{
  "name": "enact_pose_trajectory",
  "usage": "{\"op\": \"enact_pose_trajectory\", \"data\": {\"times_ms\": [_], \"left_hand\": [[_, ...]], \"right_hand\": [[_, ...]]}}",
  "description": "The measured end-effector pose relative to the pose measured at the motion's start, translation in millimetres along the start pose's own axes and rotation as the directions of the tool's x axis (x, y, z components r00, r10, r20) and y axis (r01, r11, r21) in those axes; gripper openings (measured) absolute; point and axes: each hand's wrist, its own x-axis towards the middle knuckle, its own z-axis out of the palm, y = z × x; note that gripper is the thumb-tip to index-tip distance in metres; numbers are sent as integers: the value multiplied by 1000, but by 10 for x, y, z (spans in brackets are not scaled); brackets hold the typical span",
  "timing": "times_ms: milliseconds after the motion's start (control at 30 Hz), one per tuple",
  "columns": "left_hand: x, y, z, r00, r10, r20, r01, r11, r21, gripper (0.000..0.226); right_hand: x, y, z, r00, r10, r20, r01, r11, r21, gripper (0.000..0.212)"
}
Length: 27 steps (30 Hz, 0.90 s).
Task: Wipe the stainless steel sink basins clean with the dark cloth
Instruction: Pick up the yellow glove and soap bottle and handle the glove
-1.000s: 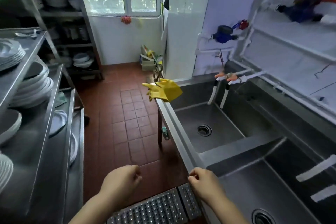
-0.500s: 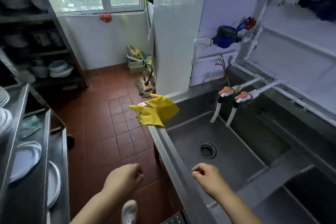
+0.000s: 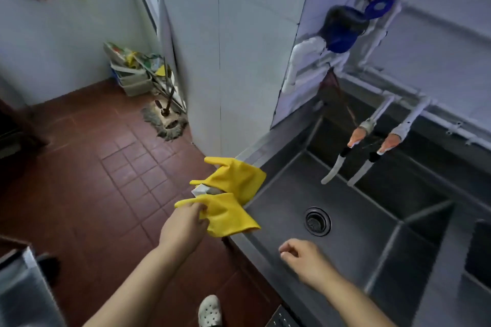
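Note:
A stainless steel sink basin (image 3: pixel 281 191) with a round drain (image 3: pixel 317 221) fills the right half of the head view. A second basin (image 3: pixel 478 249) lies past a divider at the far right. Two yellow rubber gloves hang over the basin's left rim, the near glove (image 3: pixel 228 218) in front of the far glove (image 3: pixel 236 176). My left hand (image 3: pixel 184 227) pinches the near glove's fingers. Over the basin's near edge, my right hand (image 3: pixel 305 260) hovers with loosely curled fingers and holds nothing. No dark cloth shows in this view.
Two white tap hoses with orange handles (image 3: pixel 372 141) hang over the basin's back. A tiled pillar (image 3: pixel 225 61) stands behind the gloves. A mop head (image 3: pixel 167 122) and bins (image 3: pixel 132 79) sit on the red tile floor. A steel shelf (image 3: pixel 24 289) is at lower left.
I have stepped closer to the far basin. My left hand reached forward and took hold of the near glove. My right hand left the sink rim and now hovers over the basin.

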Motion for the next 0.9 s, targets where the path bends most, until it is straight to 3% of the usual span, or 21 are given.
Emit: {"op": "enact_pose_trajectory", "data": {"times_ms": [167, 300, 467, 633, 767, 900], "left_hand": [[593, -150, 43, 983, 125, 136, -142, 983, 119, 38], [806, -201, 125, 975, 155, 157, -192, 947, 258, 35], [946, -182, 107, 956, 217, 196, -240, 965, 105, 28], [888, 30, -37, 905, 329, 269, -324, 944, -63, 27], [847, 240, -158, 826, 484, 290, -473, 874, -113, 33], [946, 413, -321, 814, 499, 298, -488, 865, -116, 35]], "right_hand": [[231, -336, 131, 997, 79, 1, -79, 994, 78, 16], [350, -410, 206, 991, 136, 6, -135, 986, 95, 15], [560, -504, 237, 990, 129, -48, -122, 984, 131, 15], [808, -739, 114, 976, -115, -185, 127, 990, 56, 31], [995, -945, -35, 911, -404, -84, 397, 914, -86, 60], [1110, -951, -164, 869, -474, -138, 454, 878, -154, 34]]}}
